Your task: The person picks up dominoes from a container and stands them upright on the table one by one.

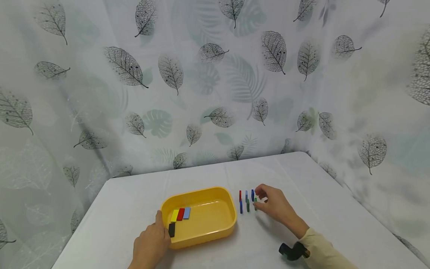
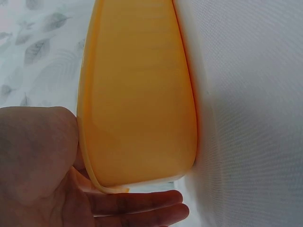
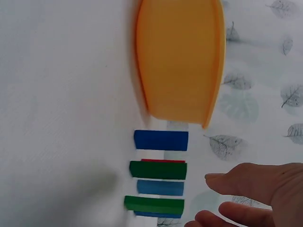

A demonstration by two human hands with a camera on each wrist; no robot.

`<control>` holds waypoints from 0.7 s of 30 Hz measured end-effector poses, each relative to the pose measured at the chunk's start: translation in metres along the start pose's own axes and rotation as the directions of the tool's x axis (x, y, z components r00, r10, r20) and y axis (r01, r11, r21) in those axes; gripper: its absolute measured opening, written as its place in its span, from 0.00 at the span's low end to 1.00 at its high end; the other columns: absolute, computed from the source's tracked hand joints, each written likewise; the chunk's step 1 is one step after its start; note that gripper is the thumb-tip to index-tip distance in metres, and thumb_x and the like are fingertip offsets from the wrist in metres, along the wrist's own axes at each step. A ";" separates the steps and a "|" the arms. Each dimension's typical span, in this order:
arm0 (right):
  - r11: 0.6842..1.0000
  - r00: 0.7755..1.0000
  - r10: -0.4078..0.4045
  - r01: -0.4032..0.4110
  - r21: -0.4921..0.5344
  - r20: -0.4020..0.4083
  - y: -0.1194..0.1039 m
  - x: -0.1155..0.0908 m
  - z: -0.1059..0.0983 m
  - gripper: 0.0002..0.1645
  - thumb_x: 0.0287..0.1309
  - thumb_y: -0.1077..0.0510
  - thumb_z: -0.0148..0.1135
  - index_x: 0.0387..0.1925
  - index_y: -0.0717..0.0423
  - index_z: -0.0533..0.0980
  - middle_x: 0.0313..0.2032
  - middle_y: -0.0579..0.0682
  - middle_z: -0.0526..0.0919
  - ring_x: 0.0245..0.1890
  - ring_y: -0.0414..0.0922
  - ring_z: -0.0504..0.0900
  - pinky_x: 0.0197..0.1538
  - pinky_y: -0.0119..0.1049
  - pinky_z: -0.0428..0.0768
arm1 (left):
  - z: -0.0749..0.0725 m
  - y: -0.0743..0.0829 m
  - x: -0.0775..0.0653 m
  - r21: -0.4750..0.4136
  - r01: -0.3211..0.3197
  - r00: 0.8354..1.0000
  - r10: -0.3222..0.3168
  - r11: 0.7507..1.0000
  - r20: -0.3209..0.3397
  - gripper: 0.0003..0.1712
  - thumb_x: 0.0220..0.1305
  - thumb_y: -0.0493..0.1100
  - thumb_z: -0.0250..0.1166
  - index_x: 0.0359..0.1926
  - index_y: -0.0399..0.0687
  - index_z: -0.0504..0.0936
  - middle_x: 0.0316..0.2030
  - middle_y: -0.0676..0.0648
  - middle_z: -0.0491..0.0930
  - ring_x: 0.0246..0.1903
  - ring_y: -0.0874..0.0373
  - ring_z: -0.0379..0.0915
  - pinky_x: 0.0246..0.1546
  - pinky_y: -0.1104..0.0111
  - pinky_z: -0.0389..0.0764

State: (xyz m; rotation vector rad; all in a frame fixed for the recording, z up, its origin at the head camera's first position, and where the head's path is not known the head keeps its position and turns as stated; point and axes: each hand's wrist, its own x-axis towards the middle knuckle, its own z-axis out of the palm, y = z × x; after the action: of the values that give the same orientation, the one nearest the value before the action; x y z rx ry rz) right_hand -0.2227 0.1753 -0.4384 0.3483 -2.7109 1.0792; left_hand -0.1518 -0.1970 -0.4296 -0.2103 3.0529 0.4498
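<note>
My left hand (image 1: 151,241) grips the left end of a yellow plastic tray (image 1: 208,220); in the left wrist view two of its fingers stretch past the tray's end. Right of the tray, thin domino-shaped blocks stand upright in two short rows. Red (image 1: 240,195), light blue (image 1: 246,195) and dark blue (image 1: 252,194) ones form the back row; a blue block (image 1: 240,206) and two green blocks (image 1: 248,205) form the front. My right hand (image 1: 277,205) hovers at the rows' right end, thumb and fingers apart, nearest the last green block (image 3: 154,204). Nothing is held in it.
Inside the tray lie yellow (image 1: 174,215), red (image 1: 180,214), light blue (image 1: 186,213) and black (image 1: 171,229) blocks near the left end. A white cloth covers the table (image 1: 134,198). Leaf-patterned curtains (image 1: 215,93) hang behind it and at both sides.
</note>
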 end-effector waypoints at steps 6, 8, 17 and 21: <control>0.983 0.983 -0.181 0.181 -0.002 -0.002 -0.040 0.002 0.004 0.17 0.54 0.64 0.78 0.46 0.58 0.83 0.42 0.51 0.86 0.43 0.51 0.84 0.48 0.48 0.84 | 0.000 0.000 -0.001 -0.001 -0.012 1.000 0.012 1.000 -0.007 0.37 0.71 0.40 0.57 0.73 0.23 0.57 0.32 0.40 0.81 0.20 0.52 0.69 0.24 0.60 0.78; 0.965 0.965 -0.261 0.261 0.023 0.014 -0.053 0.005 0.009 0.17 0.55 0.65 0.78 0.46 0.58 0.83 0.43 0.51 0.86 0.43 0.50 0.84 0.47 0.47 0.85 | 0.000 -0.001 -0.001 -0.004 -0.012 1.000 0.012 1.000 -0.010 0.37 0.71 0.40 0.57 0.73 0.23 0.57 0.32 0.40 0.81 0.20 0.52 0.69 0.24 0.60 0.77; 0.918 0.916 -0.381 0.359 0.172 0.124 -0.092 0.016 0.038 0.14 0.60 0.63 0.74 0.48 0.59 0.83 0.45 0.50 0.87 0.45 0.50 0.84 0.49 0.49 0.83 | 0.003 -0.002 0.000 -0.020 -0.011 1.000 0.011 1.000 -0.011 0.37 0.71 0.39 0.57 0.74 0.23 0.57 0.28 0.43 0.78 0.19 0.53 0.68 0.23 0.62 0.76; 0.922 0.912 -0.370 0.338 0.189 0.176 -0.103 0.022 0.050 0.14 0.61 0.63 0.74 0.49 0.59 0.83 0.45 0.52 0.87 0.45 0.50 0.84 0.52 0.49 0.83 | 0.002 -0.003 -0.001 -0.014 -0.019 0.999 0.018 1.000 -0.030 0.37 0.70 0.39 0.57 0.73 0.23 0.58 0.33 0.39 0.82 0.20 0.53 0.69 0.23 0.61 0.78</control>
State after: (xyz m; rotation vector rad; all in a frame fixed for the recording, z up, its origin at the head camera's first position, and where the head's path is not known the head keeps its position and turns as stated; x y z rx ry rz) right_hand -0.2183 0.0645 -0.4014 0.9923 -2.5899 1.2004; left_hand -0.1507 -0.1994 -0.4320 -0.1913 3.0841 0.4738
